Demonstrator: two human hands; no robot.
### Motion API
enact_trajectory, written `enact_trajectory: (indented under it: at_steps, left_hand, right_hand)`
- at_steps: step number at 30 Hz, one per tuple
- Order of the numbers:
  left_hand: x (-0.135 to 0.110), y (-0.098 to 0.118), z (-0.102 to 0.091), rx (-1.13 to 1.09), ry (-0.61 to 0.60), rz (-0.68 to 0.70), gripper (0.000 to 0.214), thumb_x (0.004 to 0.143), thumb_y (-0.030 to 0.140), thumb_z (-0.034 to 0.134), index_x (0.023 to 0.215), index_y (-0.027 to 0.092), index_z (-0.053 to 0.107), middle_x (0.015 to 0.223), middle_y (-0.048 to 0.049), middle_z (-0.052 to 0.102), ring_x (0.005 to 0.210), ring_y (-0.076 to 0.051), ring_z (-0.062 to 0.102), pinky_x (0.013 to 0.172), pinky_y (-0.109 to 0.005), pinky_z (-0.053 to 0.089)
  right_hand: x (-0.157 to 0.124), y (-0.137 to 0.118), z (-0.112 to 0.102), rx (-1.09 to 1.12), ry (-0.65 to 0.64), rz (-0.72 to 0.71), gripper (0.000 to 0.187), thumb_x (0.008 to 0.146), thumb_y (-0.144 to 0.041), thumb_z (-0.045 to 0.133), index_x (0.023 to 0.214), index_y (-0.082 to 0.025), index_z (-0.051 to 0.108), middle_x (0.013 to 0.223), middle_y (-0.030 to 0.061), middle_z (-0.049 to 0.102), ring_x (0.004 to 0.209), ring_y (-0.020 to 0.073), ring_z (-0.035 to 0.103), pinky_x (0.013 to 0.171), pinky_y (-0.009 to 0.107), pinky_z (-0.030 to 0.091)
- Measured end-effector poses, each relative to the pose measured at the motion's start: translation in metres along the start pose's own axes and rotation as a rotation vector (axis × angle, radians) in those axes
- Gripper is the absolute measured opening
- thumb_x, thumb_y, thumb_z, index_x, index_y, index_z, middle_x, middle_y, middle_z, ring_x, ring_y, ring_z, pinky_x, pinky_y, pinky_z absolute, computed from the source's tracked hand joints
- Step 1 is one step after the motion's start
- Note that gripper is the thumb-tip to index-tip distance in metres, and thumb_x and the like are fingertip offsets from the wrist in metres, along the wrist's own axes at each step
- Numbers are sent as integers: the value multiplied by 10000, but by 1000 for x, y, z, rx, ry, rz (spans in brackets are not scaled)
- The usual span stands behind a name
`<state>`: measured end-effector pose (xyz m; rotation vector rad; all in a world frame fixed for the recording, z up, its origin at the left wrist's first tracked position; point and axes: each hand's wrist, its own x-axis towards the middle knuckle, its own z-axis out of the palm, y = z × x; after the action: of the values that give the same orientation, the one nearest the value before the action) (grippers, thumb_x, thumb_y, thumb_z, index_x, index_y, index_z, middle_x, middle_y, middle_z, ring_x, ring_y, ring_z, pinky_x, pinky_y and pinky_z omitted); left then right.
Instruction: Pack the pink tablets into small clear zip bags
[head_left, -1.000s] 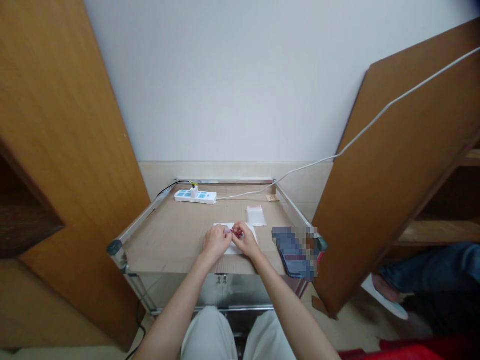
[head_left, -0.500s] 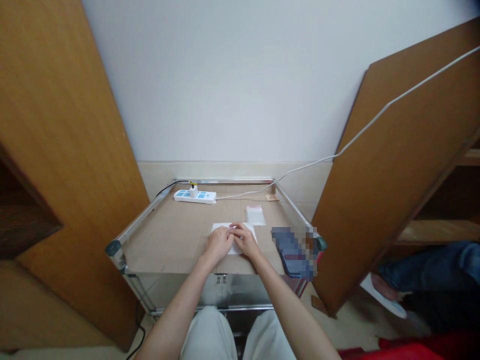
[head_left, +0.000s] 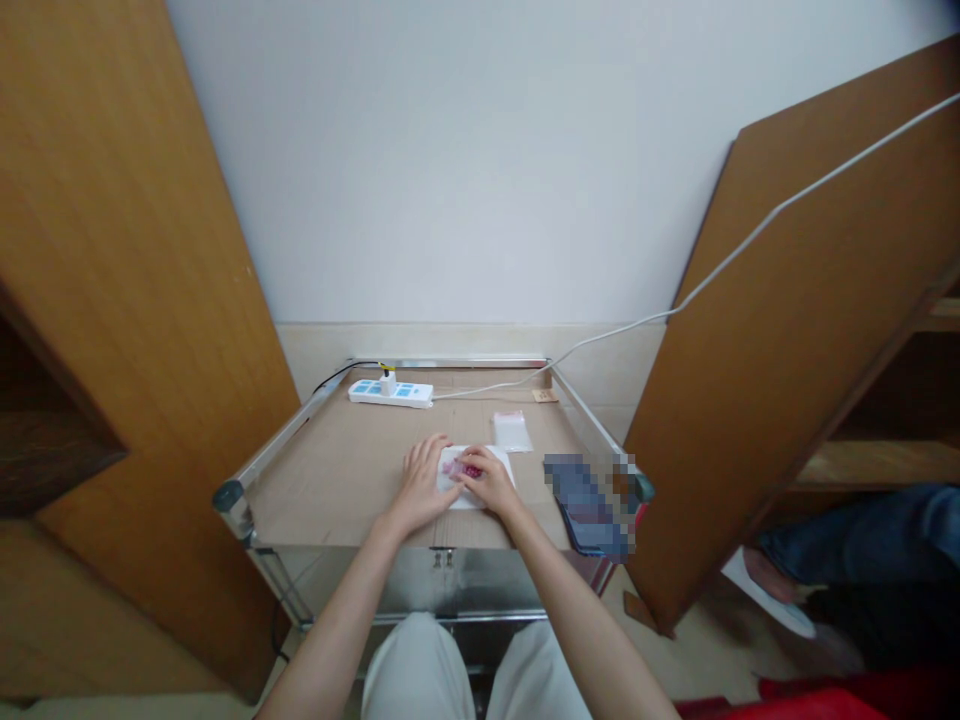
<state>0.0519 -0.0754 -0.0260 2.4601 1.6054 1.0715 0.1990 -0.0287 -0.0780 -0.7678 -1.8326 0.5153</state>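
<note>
Faces, in the head view, a plain pale wall (head_left: 465, 180) between a tall orange-brown wooden panel (head_left: 127, 250) on the left and a brown wooden shelf unit (head_left: 787, 320) on the right. Works at a metal-framed table with a flat tan top (head_left: 322, 470). Bends the fingers of the right hand (head_left: 487, 478) over a small dark-red and pale-pink item (head_left: 452, 467) on a square white sheet (head_left: 469, 500) near the front edge. Cannot tell whether clamped by those fingertips or merely touched. Curves the left hand (head_left: 427, 485) beside the item, thumb spread well apart from the fingers. Shows the item with its long axis running roughly sideways, pale-pink end toward the left hand, dark-red part beneath the right. Lying just beyond the sheet: a flat translucent white packet (head_left: 512, 432). Resting farther right: a dark-blue pixelated object (head_left: 585, 505). Set at the back left: a long white power strip with blue sockets (head_left: 412, 394), trailing a white cable (head_left: 637, 323) rightward.
</note>
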Motion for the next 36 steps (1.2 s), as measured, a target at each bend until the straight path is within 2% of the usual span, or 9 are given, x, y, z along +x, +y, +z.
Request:
enact_trajectory:
  at_steps: [3,8,15,24,30,36]
  left_hand:
    - [-1,-11,2,15,-79,28,656,603,330,586,1192,232,314,1221,-58,380,1137,-223,294,964,-403,160]
    - [-1,-21,11,37,-144,72,534,671,317,535,1172,281,353,1158,-21,452,1123,-197,327,984,-445,74]
    - [-2,-21,17,51,-95,71,516,670,322,546,1157,270,385,1141,-31,461,1095,-185,360,986,-427,104]
    - [-5,-26,22,67,-74,67,527,660,318,561,1159,274,396,1140,-39,471,1075,-191,381,960,-402,184]
    - [-9,-28,25,56,-55,60,545,694,346,523,1202,270,338,1143,-42,463,1079,-184,375,958,-384,193]
    - [-11,-26,26,94,-90,60,578,694,342,519,1224,286,294,1182,-35,430,1109,-189,345,967,-400,171]
  right_hand:
    - [0,-3,-1,-2,-8,7,228,649,-277,621,867,-206,616,900,51,535,852,156,507,771,301,398]
    - [0,-4,-2,11,-15,2,237,658,-261,612,888,-206,601,940,54,520,893,157,498,798,309,387]
    - [0,-3,-3,22,-32,-5,298,654,-196,605,950,-219,572,1028,59,484,979,164,464,853,320,355]
    - [-1,-6,-4,-1,-55,5,354,644,-219,607,993,-225,551,1083,61,450,1015,172,445,860,320,356]
    - [-1,-7,-4,-4,-74,-20,363,682,-193,563,1043,-230,535,1094,67,448,1030,168,434,876,322,343]
    - [-1,-9,-4,-7,-65,-20,363,657,-168,571,1014,-227,545,1087,64,457,1027,171,438,868,323,346]
